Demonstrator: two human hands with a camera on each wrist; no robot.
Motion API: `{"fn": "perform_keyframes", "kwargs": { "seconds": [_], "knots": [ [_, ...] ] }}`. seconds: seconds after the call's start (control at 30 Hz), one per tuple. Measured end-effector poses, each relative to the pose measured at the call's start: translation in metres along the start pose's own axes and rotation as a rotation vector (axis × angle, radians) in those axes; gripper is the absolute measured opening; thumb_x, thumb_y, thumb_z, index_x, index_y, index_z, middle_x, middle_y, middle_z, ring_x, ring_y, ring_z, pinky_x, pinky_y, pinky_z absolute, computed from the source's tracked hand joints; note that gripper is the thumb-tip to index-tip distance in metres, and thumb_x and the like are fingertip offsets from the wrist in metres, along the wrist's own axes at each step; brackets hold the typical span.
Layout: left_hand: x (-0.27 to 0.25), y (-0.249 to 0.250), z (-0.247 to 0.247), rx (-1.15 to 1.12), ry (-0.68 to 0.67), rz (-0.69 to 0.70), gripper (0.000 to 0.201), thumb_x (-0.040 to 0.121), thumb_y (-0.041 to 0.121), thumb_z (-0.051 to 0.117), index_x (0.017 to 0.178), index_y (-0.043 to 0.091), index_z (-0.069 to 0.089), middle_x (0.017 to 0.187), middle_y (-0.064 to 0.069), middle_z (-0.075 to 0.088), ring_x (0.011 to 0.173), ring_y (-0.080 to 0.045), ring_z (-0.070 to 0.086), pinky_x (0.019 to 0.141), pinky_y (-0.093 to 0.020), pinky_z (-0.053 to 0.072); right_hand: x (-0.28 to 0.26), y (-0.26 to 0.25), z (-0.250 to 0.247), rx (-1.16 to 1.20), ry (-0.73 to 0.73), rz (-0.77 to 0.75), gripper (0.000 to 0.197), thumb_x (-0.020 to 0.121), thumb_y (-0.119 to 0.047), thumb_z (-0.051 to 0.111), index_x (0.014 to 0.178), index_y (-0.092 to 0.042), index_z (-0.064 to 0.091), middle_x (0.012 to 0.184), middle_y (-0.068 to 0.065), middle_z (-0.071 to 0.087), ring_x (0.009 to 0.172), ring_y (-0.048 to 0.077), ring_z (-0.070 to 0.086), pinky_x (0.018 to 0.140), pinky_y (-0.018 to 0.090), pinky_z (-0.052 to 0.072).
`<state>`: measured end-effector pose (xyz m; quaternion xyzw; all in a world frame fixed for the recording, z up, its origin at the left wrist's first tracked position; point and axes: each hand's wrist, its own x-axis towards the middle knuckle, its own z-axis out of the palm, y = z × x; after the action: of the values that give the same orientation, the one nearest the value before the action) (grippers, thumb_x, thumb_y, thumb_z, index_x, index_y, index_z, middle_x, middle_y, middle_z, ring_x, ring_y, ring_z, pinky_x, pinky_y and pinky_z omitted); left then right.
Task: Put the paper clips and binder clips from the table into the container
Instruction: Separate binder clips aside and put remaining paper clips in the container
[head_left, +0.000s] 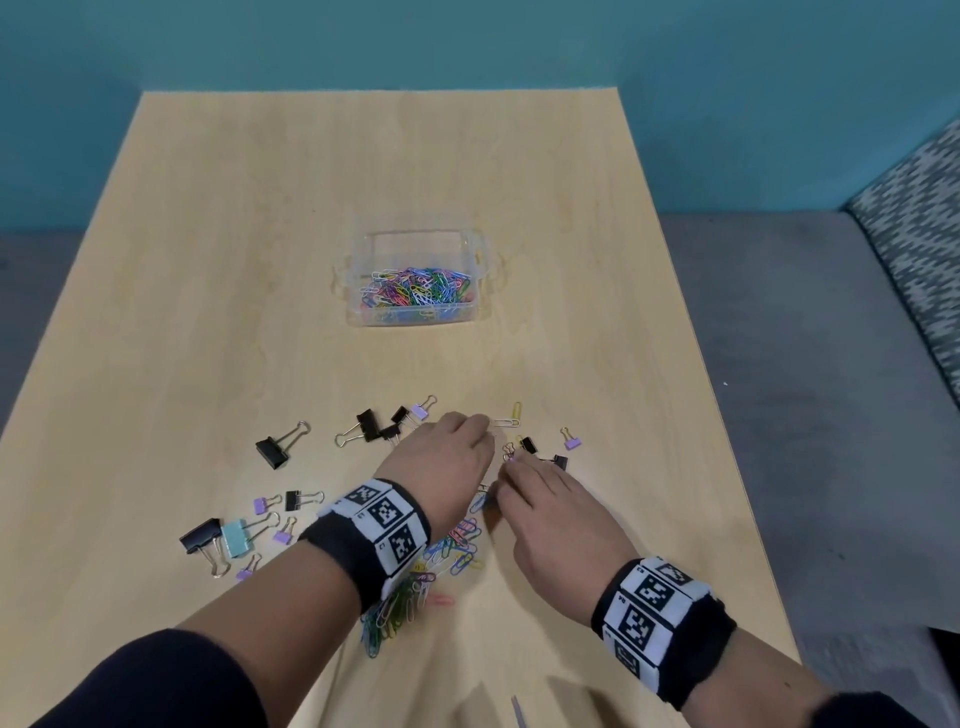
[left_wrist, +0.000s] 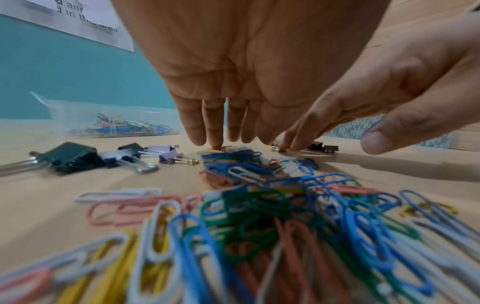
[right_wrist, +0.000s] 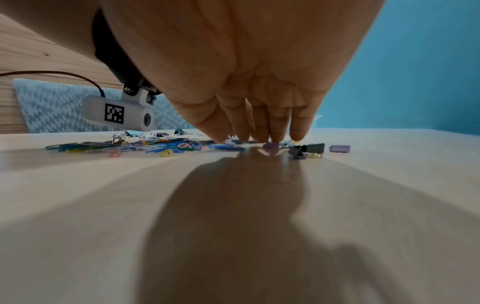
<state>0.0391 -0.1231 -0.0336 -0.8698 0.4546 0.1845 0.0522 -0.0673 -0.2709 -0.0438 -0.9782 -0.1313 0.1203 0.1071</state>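
Note:
A clear plastic container (head_left: 358, 291) holding several coloured paper clips stands mid-table, also seen as the container (left_wrist: 59, 115) behind my left hand. A loose pile of paper clips (head_left: 457, 551) (left_wrist: 285, 216) (right_wrist: 155, 146) lies under and between my wrists. Black, purple and teal binder clips (head_left: 272, 449) (left_wrist: 70, 156) (right_wrist: 311, 148) are scattered around it. My left hand (head_left: 467, 436) (left_wrist: 215, 131) reaches forward with straight fingers, tips touching the table at a yellow clip. My right hand (head_left: 519, 473) (right_wrist: 262, 131) presses straight fingertips down beside small binder clips (head_left: 527, 446). Neither hand holds anything.
The wooden table (head_left: 208, 260) has bare room around the container and along its far half. Its right edge runs close to my right wrist, with grey floor and a patterned cushion (head_left: 914, 234) beyond. A teal wall stands behind, with a paper sign (left_wrist: 78, 20).

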Motion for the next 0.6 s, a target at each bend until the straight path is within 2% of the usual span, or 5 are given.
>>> {"fn": "perform_keyframes", "kwargs": {
  "seconds": [0.13, 0.2, 0.37, 0.5, 0.6],
  "knots": [
    [0.013, 0.003, -0.015, 0.027, -0.031, 0.063, 0.067, 0.081, 0.006, 0.046, 0.145, 0.009, 0.024, 0.158, -0.001, 0.002, 0.131, -0.026, 0.026, 0.094, -0.041, 0.042, -0.005, 0.008, 0.000, -0.013, -0.027, -0.061, 0.048, 0.074, -0.014, 0.035, 0.119, -0.007, 0.054, 0.117, 0.010, 0.056, 0.137, 0.032, 0.035, 0.107, 0.043, 0.037],
    [0.020, 0.004, -0.021, 0.057, -0.069, 0.082, 0.066, 0.083, 0.008, 0.047, 0.145, 0.009, 0.026, 0.158, 0.000, 0.006, 0.133, -0.026, 0.025, 0.095, -0.041, 0.041, -0.007, 0.011, 0.000, -0.024, -0.024, -0.070, 0.047, 0.075, -0.014, 0.036, 0.118, -0.008, 0.054, 0.114, 0.009, 0.057, 0.137, 0.031, 0.036, 0.106, 0.043, 0.038],
    [0.018, -0.001, -0.019, 0.060, -0.040, 0.069, 0.049, 0.079, 0.009, 0.048, 0.128, 0.012, 0.047, 0.137, -0.002, 0.042, 0.118, -0.027, 0.040, 0.088, -0.041, 0.043, -0.013, 0.021, 0.001, 0.013, 0.038, -0.112, 0.044, 0.074, -0.008, 0.035, 0.113, -0.011, 0.054, 0.110, 0.008, 0.059, 0.132, 0.029, 0.042, 0.105, 0.038, 0.040],
    [0.014, 0.000, -0.010, 0.069, -0.036, 0.078, 0.065, 0.077, 0.009, 0.051, 0.138, 0.019, 0.032, 0.138, -0.005, 0.035, 0.114, -0.030, 0.037, 0.084, -0.041, 0.040, -0.021, 0.025, -0.003, -0.007, 0.067, -0.128, 0.042, 0.075, -0.007, 0.035, 0.109, -0.007, 0.059, 0.106, 0.008, 0.058, 0.133, 0.030, 0.041, 0.107, 0.034, 0.037],
    [0.015, 0.004, -0.006, 0.086, -0.030, 0.064, 0.070, 0.076, 0.009, 0.051, 0.140, 0.026, 0.028, 0.138, -0.005, 0.033, 0.113, -0.030, 0.036, 0.081, -0.039, 0.037, -0.021, 0.025, -0.004, -0.015, 0.092, -0.078, 0.044, 0.073, -0.009, 0.034, 0.108, -0.006, 0.060, 0.113, 0.011, 0.058, 0.133, 0.031, 0.041, 0.107, 0.036, 0.038]
  ]
}}
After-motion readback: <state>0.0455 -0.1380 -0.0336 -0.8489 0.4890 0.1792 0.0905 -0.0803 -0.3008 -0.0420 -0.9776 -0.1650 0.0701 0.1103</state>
